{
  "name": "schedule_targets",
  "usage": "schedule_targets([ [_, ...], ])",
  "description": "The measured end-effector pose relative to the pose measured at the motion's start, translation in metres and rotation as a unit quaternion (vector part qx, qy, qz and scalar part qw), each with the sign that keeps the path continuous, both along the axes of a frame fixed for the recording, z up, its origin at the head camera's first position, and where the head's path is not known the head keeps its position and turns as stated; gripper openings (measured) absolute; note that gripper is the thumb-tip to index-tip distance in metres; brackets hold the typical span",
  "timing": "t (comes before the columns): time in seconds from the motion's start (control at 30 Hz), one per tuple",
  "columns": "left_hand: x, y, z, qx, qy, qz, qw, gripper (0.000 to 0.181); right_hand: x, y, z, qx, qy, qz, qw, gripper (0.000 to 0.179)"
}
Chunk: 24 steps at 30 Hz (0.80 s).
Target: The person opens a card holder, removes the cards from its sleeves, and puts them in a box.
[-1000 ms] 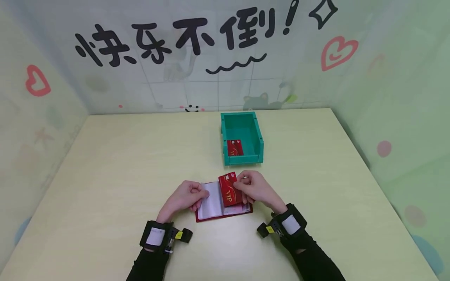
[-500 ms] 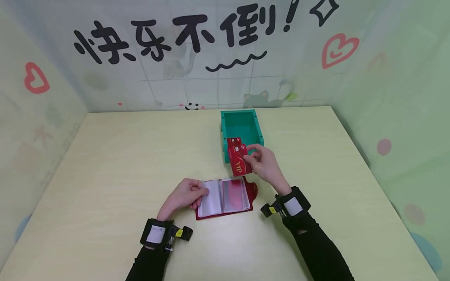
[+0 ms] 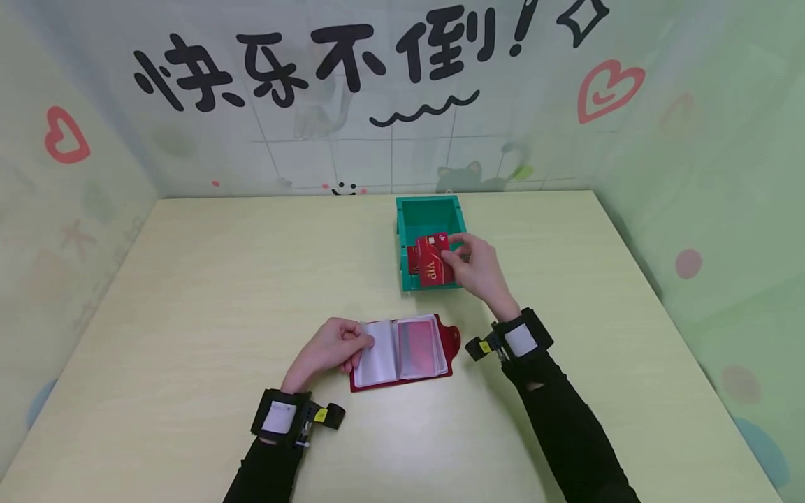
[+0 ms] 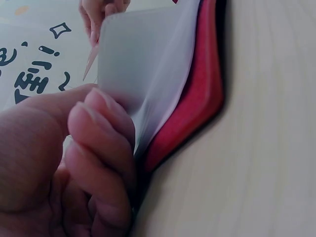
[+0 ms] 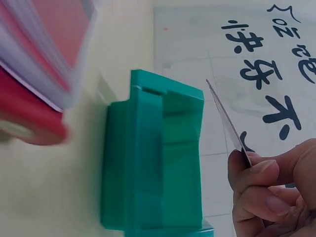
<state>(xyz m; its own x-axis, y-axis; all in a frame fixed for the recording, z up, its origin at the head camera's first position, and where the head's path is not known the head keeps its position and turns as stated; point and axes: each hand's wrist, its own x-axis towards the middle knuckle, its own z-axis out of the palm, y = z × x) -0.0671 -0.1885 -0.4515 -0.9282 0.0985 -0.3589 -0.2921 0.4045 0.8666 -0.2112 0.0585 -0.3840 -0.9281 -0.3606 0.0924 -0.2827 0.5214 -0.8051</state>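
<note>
A red VIP card (image 3: 434,260) is pinched in my right hand (image 3: 479,269), held over the front of the green bin (image 3: 411,283). Behind it, part of another red card (image 3: 411,260) shows inside the bin. In the right wrist view the held card (image 5: 224,116) appears edge-on between thumb and fingers. Below the bin a red card holder (image 3: 450,342) lies spread on the table with its clear sleeves (image 3: 420,347) showing. My left hand (image 3: 333,347) grips its left side, thumb on the pages; in the left wrist view a clear sleeve (image 4: 143,54) stands up beside the fingers.
The pale wooden table (image 3: 220,293) runs back to a printed wall (image 3: 283,161), with side walls left and right. Both wrists wear black camera bands, such as the right wrist band (image 3: 520,339).
My right hand has carried the VIP card from the card holder up and away to above the green bin. My left hand stays at the holder's left side.
</note>
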Motion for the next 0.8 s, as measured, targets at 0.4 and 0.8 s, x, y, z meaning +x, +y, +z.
schedule_targets([
  [0.4, 0.001, 0.0, 0.002, 0.014, 0.004, -0.003, 0.9999, 0.021, -0.032, -0.04, -0.002, 0.175, 0.002, 0.017, 0.9844, 0.048],
  [0.8, -0.001, 0.001, -0.002, 0.005, 0.003, -0.005, 1.0, 0.019, -0.04, -0.054, -0.017, 0.282, -0.008, 0.052, 0.958, 0.016],
])
